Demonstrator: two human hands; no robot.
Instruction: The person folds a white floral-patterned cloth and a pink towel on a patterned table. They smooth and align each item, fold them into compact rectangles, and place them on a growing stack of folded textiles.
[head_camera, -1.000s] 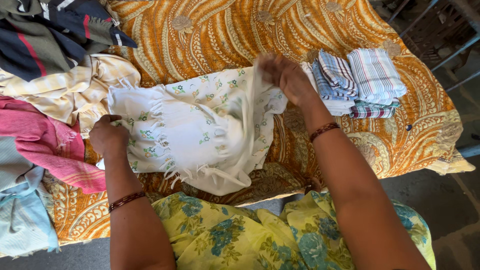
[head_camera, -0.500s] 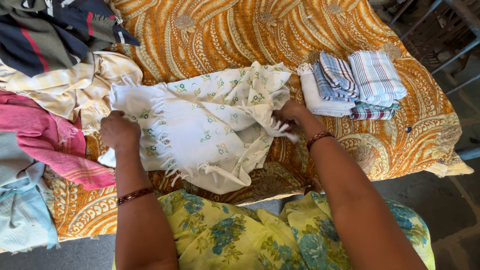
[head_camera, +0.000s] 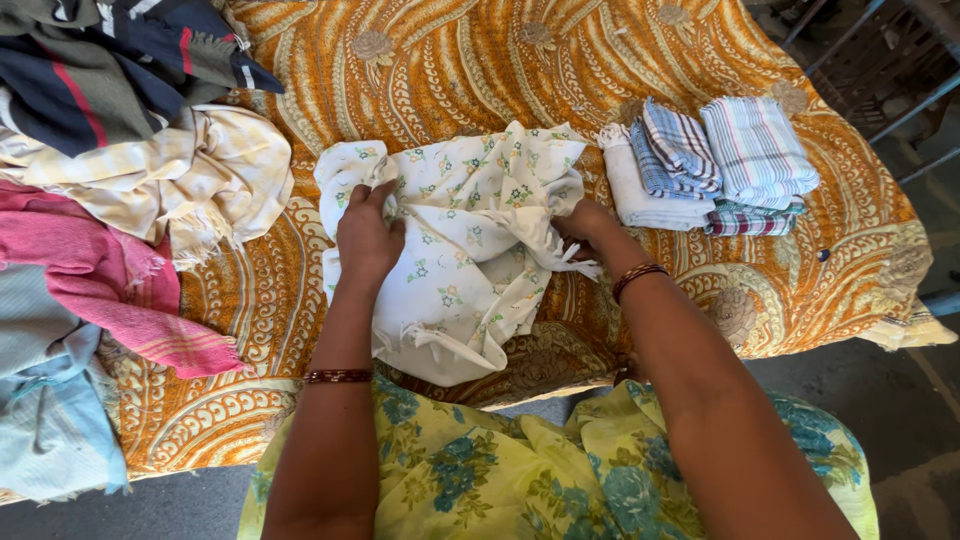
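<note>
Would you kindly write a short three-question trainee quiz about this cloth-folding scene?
1. True or false: the left hand lies flat on the white floral cloth.
2. Which part of that cloth does the right hand grip?
A. its fringed edge
B. its far corner
3. Fill in: the folded checked cloths lie to the ____ of the floral cloth.

Key: 1 true; 2 A; 3 right.

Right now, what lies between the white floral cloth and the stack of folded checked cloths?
In the head view, a folded plain white cloth lies between the white floral cloth and the stack of folded checked cloths, on the orange patterned cover.
</note>
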